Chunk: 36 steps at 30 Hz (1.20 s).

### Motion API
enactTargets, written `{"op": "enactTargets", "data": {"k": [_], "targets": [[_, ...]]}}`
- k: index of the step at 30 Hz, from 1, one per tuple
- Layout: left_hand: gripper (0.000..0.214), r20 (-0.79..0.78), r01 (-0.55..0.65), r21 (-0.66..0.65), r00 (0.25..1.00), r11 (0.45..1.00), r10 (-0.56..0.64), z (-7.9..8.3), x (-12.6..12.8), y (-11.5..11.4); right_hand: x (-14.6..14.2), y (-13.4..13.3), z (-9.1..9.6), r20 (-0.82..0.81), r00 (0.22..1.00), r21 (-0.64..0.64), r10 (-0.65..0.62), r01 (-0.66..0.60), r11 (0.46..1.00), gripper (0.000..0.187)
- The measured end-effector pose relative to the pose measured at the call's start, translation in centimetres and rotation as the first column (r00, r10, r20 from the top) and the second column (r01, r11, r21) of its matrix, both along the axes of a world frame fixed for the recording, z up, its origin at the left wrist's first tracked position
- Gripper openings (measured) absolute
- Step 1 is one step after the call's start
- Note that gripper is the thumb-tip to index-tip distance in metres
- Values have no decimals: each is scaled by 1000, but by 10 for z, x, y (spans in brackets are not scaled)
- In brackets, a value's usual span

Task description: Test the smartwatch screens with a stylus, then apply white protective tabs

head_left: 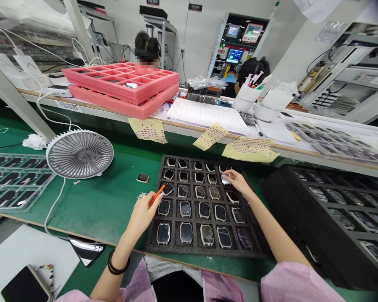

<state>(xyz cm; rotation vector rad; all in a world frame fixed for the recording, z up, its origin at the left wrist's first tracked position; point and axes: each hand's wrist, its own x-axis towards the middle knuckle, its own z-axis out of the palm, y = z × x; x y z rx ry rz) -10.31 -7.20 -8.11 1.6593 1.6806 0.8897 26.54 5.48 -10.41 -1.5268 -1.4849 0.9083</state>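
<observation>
In front of me lies a black foam tray (193, 247) with rows of square pockets, most holding a smartwatch body with a dark screen. My right hand (236, 182) pinches a smartwatch (226, 179) over a pocket near the tray's far right corner. Closed around a thin orange stick-like tool (156, 196), my left hand (144, 212) is at the tray's left edge; I cannot make out the tool's exact kind. One loose smartwatch (143, 178) rests on the green table left of the tray.
A grey fan (80, 154) and a clear tray of dark parts (34, 191) stand left. Stacked black foam trays (290, 218) rise close on the right. Pink foam trays (119, 90) sit on the raised shelf. A phone (27, 285) lies front left. Two people are beyond.
</observation>
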Motion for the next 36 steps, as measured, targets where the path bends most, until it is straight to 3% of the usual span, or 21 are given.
{"op": "enactTargets", "data": {"k": [4, 8, 9, 12, 14, 17, 25, 36], "targets": [[42, 189, 146, -51, 973, 988, -134, 11, 21, -4, -41, -27, 19, -372, 926, -38, 61, -81, 996, 36], [40, 439, 390, -73, 839, 918, -321, 22, 53, -6, -97, -62, 34, -589, 796, -98, 141, -243, 965, 20], [40, 467, 420, -69, 815, 905, -342, 23, 59, -6, -110, -68, 38, -651, 744, -112, 152, -292, 950, 16], [40, 490, 433, -51, 796, 900, -356, 26, 71, -5, -137, -80, 47, -904, 420, -138, 73, -449, 883, 14], [41, 498, 421, -47, 796, 906, -344, 25, 72, -5, -147, -82, 51, -943, 332, -136, 34, -477, 869, 14], [42, 524, 427, -63, 784, 902, -334, 24, 70, -5, -149, -82, 52, -938, 344, -121, 50, -458, 881, 13], [43, 534, 448, -74, 772, 891, -344, 24, 68, -6, -138, -82, 49, -833, 526, -88, 170, -429, 899, 17], [46, 525, 435, -98, 787, 895, -325, 26, 68, -8, -136, -88, 55, -693, 662, -43, 285, -433, 901, 18]]}}
